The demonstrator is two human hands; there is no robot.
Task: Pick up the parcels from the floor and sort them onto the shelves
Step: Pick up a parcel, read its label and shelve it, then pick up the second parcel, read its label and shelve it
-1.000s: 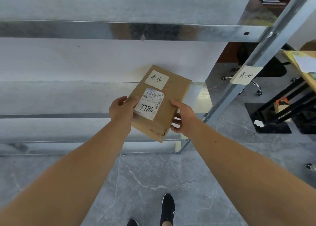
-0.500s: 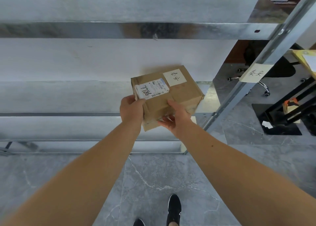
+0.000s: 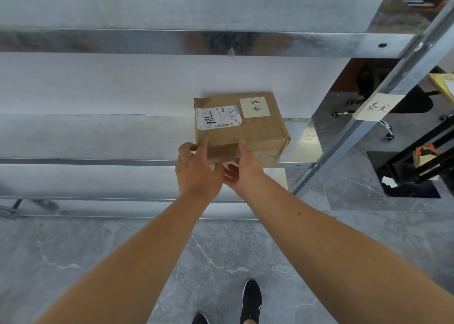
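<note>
A brown cardboard parcel [image 3: 255,129] with a white shipping label and a handwritten paper note lies flat at the right end of the middle metal shelf [image 3: 98,137]. My left hand [image 3: 196,169] holds its near left corner, thumb on the top face. My right hand [image 3: 242,169] grips the near edge beside it, thumb on top and fingers underneath. The parcel's near edge overhangs the shelf's front rail.
A slanted metal upright [image 3: 383,97] at the right carries a paper tag [image 3: 377,106] with the same handwriting as the note. Another shelf [image 3: 172,9] runs above, a lower one [image 3: 73,183] below. Black equipment [image 3: 417,166] stands on the grey marble floor [image 3: 221,262] at right.
The parcel has turned from tilted and hand-held to lying flat, and moved forward and right onto the middle shelf. Both hands slid to its near edge.
</note>
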